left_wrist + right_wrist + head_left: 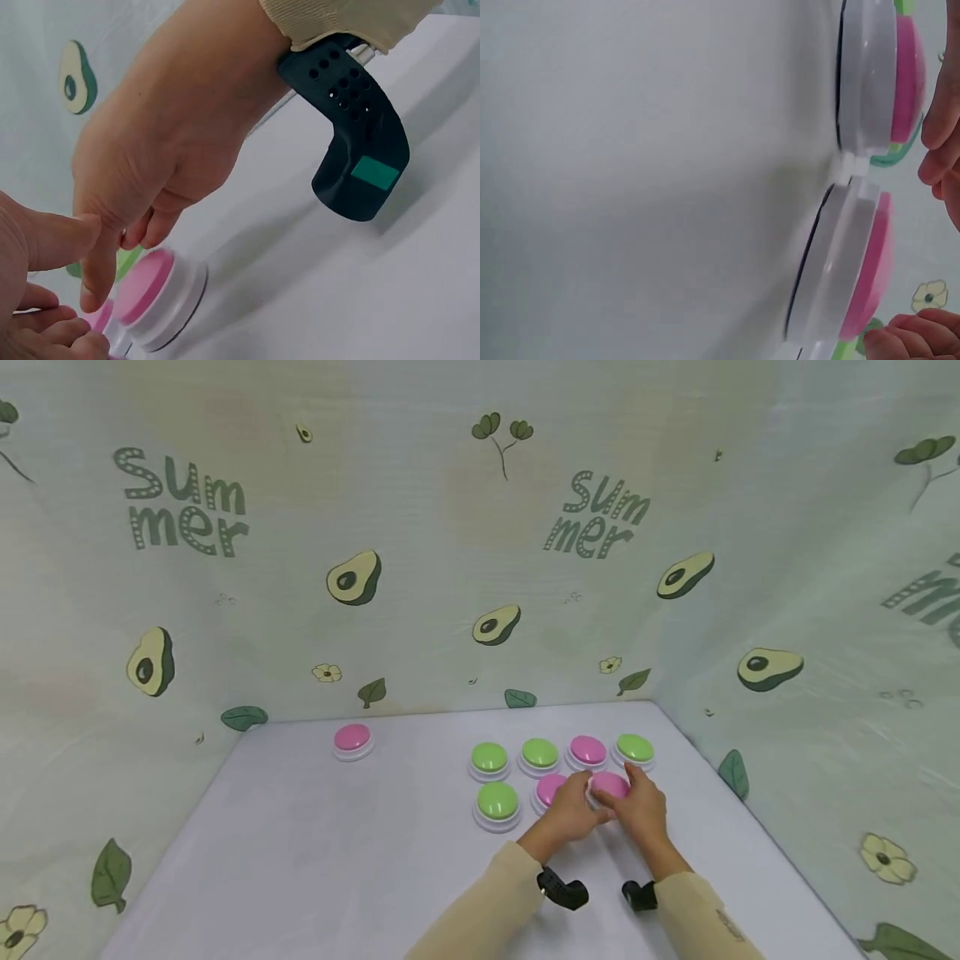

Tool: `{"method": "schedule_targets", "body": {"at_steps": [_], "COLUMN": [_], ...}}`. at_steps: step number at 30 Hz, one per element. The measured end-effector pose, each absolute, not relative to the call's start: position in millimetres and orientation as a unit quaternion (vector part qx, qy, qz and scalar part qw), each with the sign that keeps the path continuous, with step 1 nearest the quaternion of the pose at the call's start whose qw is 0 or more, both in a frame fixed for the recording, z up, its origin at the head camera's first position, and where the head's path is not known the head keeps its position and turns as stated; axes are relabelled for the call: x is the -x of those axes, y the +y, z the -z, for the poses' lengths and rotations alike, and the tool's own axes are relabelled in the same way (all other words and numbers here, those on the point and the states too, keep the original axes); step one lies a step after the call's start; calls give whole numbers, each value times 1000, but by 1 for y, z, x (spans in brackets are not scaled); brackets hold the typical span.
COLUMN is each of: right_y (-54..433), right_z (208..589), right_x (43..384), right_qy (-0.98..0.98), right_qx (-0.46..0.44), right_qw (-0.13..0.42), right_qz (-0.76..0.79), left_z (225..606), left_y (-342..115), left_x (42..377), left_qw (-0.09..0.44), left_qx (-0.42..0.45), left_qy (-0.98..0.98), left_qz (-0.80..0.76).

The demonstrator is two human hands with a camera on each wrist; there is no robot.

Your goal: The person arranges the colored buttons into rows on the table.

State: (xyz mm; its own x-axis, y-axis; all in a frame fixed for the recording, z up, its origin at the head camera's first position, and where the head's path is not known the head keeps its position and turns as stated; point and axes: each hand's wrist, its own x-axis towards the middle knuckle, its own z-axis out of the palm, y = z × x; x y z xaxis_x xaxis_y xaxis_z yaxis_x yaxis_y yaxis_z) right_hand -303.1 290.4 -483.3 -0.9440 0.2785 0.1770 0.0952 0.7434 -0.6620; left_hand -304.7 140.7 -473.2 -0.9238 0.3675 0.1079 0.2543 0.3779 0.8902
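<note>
In the head view both hands are close around a pink push button (pixel 610 785) with a white base, at the right end of the front row. My left hand (pixel 572 814) is on its left side and my right hand (pixel 643 806) on its right, thumbs toward each other. From the left wrist, the pink button (pixel 146 286) sits on the table below the right hand (pixel 161 135). The right wrist view shows gaps between the fingers (pixel 922 337) and this button (pixel 866 270). Another pink button (pixel 551 788) stands directly to its left, partly behind the left hand.
A back row holds green (pixel 489 757), green (pixel 540 752), pink (pixel 587 749) and green (pixel 635 747) buttons. One more green button (pixel 498 800) begins the front row. A lone pink button (pixel 352 737) stands at the far left of the white table (pixel 300 860). Patterned cloth (pixel 420 527) encloses it.
</note>
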Motion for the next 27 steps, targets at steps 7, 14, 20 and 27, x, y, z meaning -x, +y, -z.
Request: {"method": "schedule_targets", "body": {"at_steps": [7,14,20,27], "right_y": [257,214,161,92], "right_z": [474,469,466,461], "right_x": [315,327,340,347], "right_qy": [-918,-914,-911,-900], "right_qx": [84,52,3,-46], "right_qw": [153,124,110,73], "right_qz": [-356,-382,-398,-427], "left_z": [469,468,467,475], "left_y": [97,37,-38,-132], "left_x": [322,345,366,382], "left_qw": [41,39,-6,-60], "left_qx": [-170,-137,-91,-27], "left_qy": [801,785,814,844], "left_qz": [-573,-602,-573,-532]}}
